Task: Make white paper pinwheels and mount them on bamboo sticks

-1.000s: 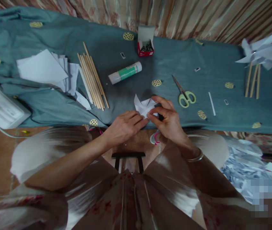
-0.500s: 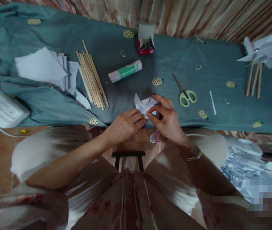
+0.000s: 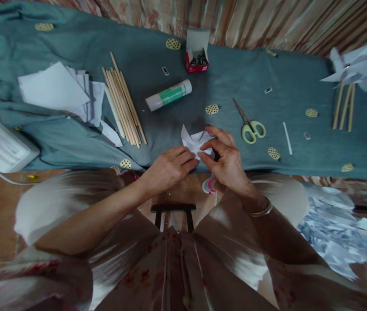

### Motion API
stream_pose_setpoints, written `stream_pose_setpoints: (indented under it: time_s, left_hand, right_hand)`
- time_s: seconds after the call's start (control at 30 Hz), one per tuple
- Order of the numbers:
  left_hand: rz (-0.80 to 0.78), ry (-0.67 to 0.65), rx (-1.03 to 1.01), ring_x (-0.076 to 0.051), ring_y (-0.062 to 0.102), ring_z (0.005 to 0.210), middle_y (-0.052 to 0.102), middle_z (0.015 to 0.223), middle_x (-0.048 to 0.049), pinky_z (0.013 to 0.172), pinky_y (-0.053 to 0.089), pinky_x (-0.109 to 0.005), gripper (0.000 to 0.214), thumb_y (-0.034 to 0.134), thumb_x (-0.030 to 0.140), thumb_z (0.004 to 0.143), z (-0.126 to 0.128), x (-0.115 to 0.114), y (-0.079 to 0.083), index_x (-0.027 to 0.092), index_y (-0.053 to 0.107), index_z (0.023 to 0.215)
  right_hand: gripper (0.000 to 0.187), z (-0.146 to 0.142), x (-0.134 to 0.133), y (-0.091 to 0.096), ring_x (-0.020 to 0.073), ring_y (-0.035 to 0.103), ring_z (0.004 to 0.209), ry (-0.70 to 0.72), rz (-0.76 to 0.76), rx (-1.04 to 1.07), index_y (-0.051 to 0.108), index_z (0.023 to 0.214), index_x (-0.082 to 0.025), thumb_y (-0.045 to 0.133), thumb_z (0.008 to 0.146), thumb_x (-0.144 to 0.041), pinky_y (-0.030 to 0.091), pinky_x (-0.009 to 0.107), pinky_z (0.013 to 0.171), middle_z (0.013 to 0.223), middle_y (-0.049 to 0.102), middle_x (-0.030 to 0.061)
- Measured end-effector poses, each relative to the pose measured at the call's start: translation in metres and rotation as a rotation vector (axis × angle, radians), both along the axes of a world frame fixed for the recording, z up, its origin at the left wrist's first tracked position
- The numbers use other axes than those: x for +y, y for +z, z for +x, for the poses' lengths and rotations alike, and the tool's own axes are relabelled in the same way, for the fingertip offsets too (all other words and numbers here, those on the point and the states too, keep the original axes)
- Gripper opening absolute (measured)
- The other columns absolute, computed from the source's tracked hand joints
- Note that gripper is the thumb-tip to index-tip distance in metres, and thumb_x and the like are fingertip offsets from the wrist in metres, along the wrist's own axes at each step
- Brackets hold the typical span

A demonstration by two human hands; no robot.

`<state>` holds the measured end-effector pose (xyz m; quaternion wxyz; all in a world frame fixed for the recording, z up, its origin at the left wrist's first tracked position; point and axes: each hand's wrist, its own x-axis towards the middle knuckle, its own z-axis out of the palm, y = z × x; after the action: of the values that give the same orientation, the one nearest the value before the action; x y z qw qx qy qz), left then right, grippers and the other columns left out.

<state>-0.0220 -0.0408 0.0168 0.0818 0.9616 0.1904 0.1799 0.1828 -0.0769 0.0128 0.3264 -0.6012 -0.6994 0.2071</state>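
Between my hands, at the table's near edge, is a white paper pinwheel (image 3: 190,139) with pointed, partly folded blades. My left hand (image 3: 172,167) pinches its lower left side, fingers closed on the paper. From the right, my right hand (image 3: 224,153) grips it too, thumb and index finger near its middle and other fingers behind the right blade. Part of the paper is hidden under the fingers. To the right lie green-handled scissors (image 3: 251,131), and beyond my hands a green and white glue stick (image 3: 169,95).
Wooden sticks (image 3: 123,106) and stacked white paper sheets (image 3: 52,88) lie left. An open red box (image 3: 197,65) of small metal pieces stands at the back. Finished pinwheels (image 3: 358,67) on sticks lie far right. A white device (image 3: 5,140) sits left; paper scraps (image 3: 335,229) are piled lower right.
Almost nothing differs. Both hands stay on the paper pinwheel, with the right fingers shifted very slightly. The camera view has moved a little.
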Motion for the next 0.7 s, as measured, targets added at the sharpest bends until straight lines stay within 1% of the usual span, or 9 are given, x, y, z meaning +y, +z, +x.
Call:
stream_pose_setpoints:
  time_s: [0.2, 0.47, 0.7]
  left_hand:
    - [-0.010, -0.007, 0.010, -0.020, 0.064, 0.097, 0.071, 0.102, -0.0096, 0.085, 0.057, -0.032, 0.019, 0.048, 0.016, 0.101, 0.0001, -0.0006, 0.0006, 0.012, 0.066, 0.104]
    - [0.003, -0.008, -0.019, -0.021, 0.064, 0.096, 0.071, 0.100, -0.0100, 0.084, 0.057, -0.032, 0.019, 0.048, 0.015, 0.101, 0.0008, -0.0010, -0.0010, 0.010, 0.066, 0.102]
    - [-0.030, -0.008, 0.018, -0.020, 0.064, 0.098, 0.071, 0.102, -0.0097, 0.085, 0.056, -0.032, 0.020, 0.047, 0.016, 0.101, 0.0008, -0.0014, 0.0010, 0.012, 0.066, 0.103]
  right_hand:
    - [0.004, 0.0006, -0.0003, 0.0008, 0.0311, 0.052, 0.129, 0.008, -0.018, 0.002, 0.069, 0.088, -0.025, 0.066, 0.088, -0.028, 0.043, 0.053, 0.111, 0.141, 0.059, 0.0061]
    - [0.008, 0.0021, -0.0004, -0.0021, 0.0303, 0.054, 0.128, 0.023, 0.015, -0.043, 0.070, 0.090, -0.024, 0.065, 0.089, -0.030, 0.045, 0.051, 0.109, 0.142, 0.059, 0.0067]
    - [0.010, 0.0030, -0.0003, -0.0055, 0.0302, 0.055, 0.127, 0.033, 0.058, -0.070, 0.071, 0.091, -0.023, 0.064, 0.090, -0.031, 0.047, 0.051, 0.107, 0.141, 0.059, 0.0076]
